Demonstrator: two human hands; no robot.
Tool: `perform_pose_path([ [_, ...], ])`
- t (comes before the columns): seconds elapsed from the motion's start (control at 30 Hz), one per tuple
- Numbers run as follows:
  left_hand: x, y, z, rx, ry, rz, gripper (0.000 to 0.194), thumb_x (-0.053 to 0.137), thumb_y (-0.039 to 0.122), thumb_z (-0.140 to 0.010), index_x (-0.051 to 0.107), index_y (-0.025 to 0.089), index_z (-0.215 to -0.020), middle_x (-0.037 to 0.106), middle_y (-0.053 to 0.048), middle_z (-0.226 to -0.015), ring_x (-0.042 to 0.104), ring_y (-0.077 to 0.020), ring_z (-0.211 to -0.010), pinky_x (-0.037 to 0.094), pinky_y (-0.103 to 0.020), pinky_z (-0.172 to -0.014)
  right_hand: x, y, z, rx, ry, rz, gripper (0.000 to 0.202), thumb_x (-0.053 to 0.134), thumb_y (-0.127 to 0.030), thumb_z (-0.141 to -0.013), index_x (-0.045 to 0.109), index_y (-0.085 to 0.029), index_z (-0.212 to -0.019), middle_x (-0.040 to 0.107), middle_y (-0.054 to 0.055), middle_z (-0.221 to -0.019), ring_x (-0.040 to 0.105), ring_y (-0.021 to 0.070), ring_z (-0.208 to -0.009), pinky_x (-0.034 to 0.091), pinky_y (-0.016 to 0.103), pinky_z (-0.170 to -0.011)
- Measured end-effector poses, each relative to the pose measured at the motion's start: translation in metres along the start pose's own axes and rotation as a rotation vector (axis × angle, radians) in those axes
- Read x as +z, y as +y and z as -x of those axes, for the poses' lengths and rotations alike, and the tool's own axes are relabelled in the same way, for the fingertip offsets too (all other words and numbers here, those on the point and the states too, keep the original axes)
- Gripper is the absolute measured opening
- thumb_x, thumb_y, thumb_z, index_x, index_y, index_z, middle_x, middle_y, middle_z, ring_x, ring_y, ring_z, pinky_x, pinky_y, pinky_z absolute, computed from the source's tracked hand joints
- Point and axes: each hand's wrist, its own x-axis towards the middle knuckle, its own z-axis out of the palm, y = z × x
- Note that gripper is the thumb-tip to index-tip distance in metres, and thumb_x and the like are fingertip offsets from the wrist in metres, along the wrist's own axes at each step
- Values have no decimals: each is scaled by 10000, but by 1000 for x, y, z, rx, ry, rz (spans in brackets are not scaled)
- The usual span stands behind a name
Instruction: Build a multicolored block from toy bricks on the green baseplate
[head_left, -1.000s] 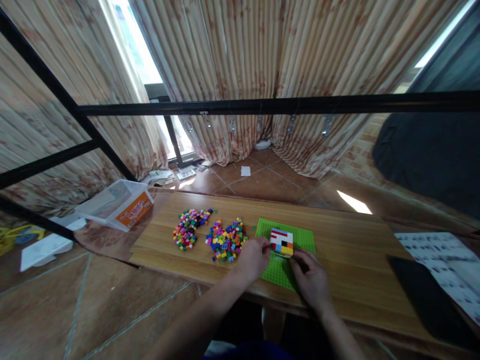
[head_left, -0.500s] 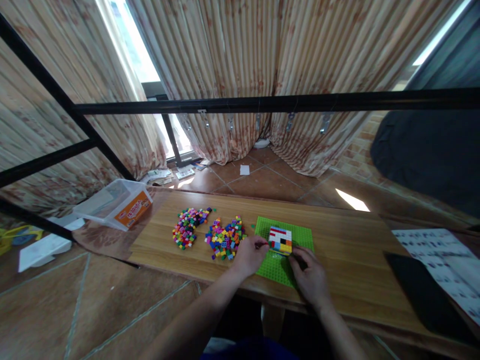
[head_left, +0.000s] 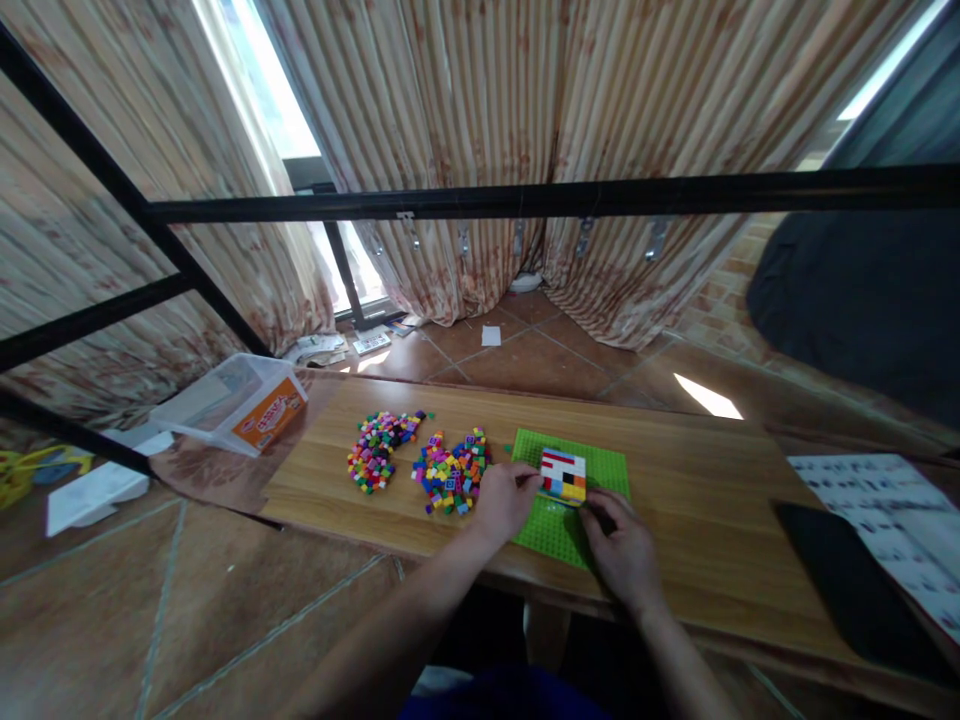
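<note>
A low block of toy building bricks (head_left: 562, 474), its top patterned in white, red, yellow, blue, orange and black, stands on a green studded baseplate (head_left: 551, 545). My left hand (head_left: 504, 502) is at the block's left side, thumb and forefinger pinched together. What lies between those fingertips is too small to make out. At the lower right corner of the block, my right hand (head_left: 619, 540) curls its fingers against the bricks and holds them, its palm partly over the baseplate's edge.
Left of the baseplate lie two piles of loose bricks, a nearer pile (head_left: 451, 472) and a farther pile (head_left: 375, 450). A clear plastic box (head_left: 240, 400) stands at the wooden table's (head_left: 697, 500) left end. On the right are a black flat object (head_left: 847, 580) and a printed sheet (head_left: 885, 510).
My left fingertips have shifted slightly up along the block's left side. My right hand keeps its place at the corner. The whole view has moved a little.
</note>
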Motion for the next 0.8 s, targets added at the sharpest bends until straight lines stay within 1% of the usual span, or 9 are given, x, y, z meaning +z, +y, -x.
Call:
perform_pose_path([
  [0.13, 3, -4, -1, -84, -23, 72, 215, 539, 218, -849, 740, 150, -812, 681, -19, -642, 622, -143, -610, 428, -227, -568, 0, 1, -1, -3, 0, 3, 244, 528, -395, -862, 655, -204, -945, 661, 107, -1064, 615, 238, -981, 483, 439, -912],
  [0.27, 0, -3, -2, -151, -50, 181, 218, 510, 187, -840, 717, 147, -786, 651, 5, -594, 611, -125, -565, 431, -215, -551, 0, 0, -1, 8, 1, -4, 251, 531, -399, -857, 659, -202, -945, 658, 108, -1057, 615, 238, -976, 483, 433, -909],
  [0.4, -1, 1, -4, -115, -48, 118, 224, 513, 192, -841, 719, 151, -762, 648, 4, -588, 605, -128, -592, 429, -220, -581, 0, -1, 0, 20, -7, -12, 265, 528, -404, -856, 662, -199, -956, 658, 109, -1060, 611, 242, -982, 479, 434, -913],
  [0.6, 4, 6, -2, -49, 38, -30, 218, 532, 201, -851, 736, 157, -792, 694, -28, -700, 611, -140, -664, 417, -231, -616, -1, -1, -1, 19, -15, -2, 264, 531, -400, -856, 662, -195, -959, 655, 108, -1058, 607, 238, -982, 477, 431, -914],
  [0.7, 7, 5, -2, -50, 54, -15, 211, 536, 200, -848, 733, 160, -784, 697, -28, -714, 612, -137, -667, 424, -233, -624, 0, -1, -2, 15, -1, -3, 263, 529, -407, -855, 664, -199, -943, 658, 107, -1041, 611, 236, -962, 483, 430, -900],
  [0.8, 11, 2, -4, -127, 66, 107, 162, 579, 204, -821, 714, 151, -749, 673, -15, -662, 603, -129, -636, 432, -226, -598, 0, -1, -1, 15, 2, -11, 261, 524, -404, -856, 662, -202, -945, 660, 105, -1037, 615, 236, -955, 486, 432, -896],
])
